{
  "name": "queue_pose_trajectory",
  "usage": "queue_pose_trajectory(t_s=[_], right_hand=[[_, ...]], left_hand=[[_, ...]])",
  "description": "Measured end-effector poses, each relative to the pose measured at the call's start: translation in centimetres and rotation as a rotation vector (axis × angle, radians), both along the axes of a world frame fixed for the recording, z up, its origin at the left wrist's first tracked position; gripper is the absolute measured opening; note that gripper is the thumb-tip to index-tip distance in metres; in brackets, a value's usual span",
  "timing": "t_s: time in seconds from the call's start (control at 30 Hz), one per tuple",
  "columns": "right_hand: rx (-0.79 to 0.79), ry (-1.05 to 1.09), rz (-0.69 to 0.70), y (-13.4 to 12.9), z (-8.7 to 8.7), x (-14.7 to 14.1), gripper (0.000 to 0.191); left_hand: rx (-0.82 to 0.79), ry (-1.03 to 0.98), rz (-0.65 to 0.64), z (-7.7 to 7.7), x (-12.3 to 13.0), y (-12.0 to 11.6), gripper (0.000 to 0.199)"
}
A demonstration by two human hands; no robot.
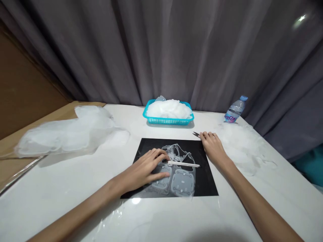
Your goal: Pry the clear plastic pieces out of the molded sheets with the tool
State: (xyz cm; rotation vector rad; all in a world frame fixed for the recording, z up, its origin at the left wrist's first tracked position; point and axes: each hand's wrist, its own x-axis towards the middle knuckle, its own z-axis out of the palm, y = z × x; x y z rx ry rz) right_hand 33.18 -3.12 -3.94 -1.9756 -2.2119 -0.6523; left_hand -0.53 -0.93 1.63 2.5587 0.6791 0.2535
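My left hand (148, 164) lies on a clear plastic piece (183, 182), and my right hand (213, 146) is at the small snips (196, 134).
The plastic piece rests on the black mat (207, 186), partly under my left hand, whose thumb is spread wide from the fingers; I judge it light, a little slippery and bendable, so the rims of its two squares seem the better place to take hold. Just right of these fingers lies a white stick (184, 164), and beyond it thin strands (176, 151), probably soft and easy to tear. My right fingers cover the snips' handle; I cannot tell if they grip. White heaps lie beyond my left hand (63, 131) and beside my right (239, 144); farther, between both hands, stands a blue basket (171, 121).
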Motion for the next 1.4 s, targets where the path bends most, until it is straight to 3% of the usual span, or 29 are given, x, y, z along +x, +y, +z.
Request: queue_pose_trajectory(t_s=[0.23,0.3,0.4,0.5,0.7,0.87,0.97,1.1,1.27,1.4], right_hand=[[0.031,0.095,0.028,-1.0,1.7,-1.3,0.032],[0.010,0.170,0.107,-1.9,2.8,-2.6,0.026],[-0.197,0.510,0.361,-3.7,4.2,-5.0,0.015],[-0.394,0.716,0.476,-5.2,4.9,-6.7,0.018],[-0.419,0.618,0.480,-5.2,4.5,-6.7,0.008],[-0.185,0.262,0.463,-4.5,3.5,-6.4,0.021],[-0.080,0.266,0.463,-4.5,4.0,-6.2,0.022],[-0.075,0.513,0.371,-4.8,5.4,-5.0,0.021],[-0.280,1.134,0.308,-4.4,5.5,-4.4,0.022],[-0.477,1.533,0.360,-4.3,4.6,-5.5,0.032]], left_hand=[[0.174,0.063,-0.028,-0.7,-0.2,0.4,0.035],[0.218,0.074,-0.018,-0.9,-0.2,0.5,0.034],[0.227,0.089,0.039,-1.3,-0.5,0.6,0.035],[0.200,0.074,0.090,-1.6,-0.8,0.7,0.032],[0.162,0.031,0.133,-1.6,-0.6,0.3,0.021],[0.188,0.095,0.286,-2.1,0.1,-0.2,0.021],[0.248,0.063,0.410,-2.6,0.3,-0.1,0.024],[0.396,0.051,0.439,-2.9,0.1,0.7,0.027],[0.575,0.002,0.423,-1.9,0.1,0.9,0.030],[0.513,-0.071,0.053,-1.2,0.4,-0.8,0.026]])
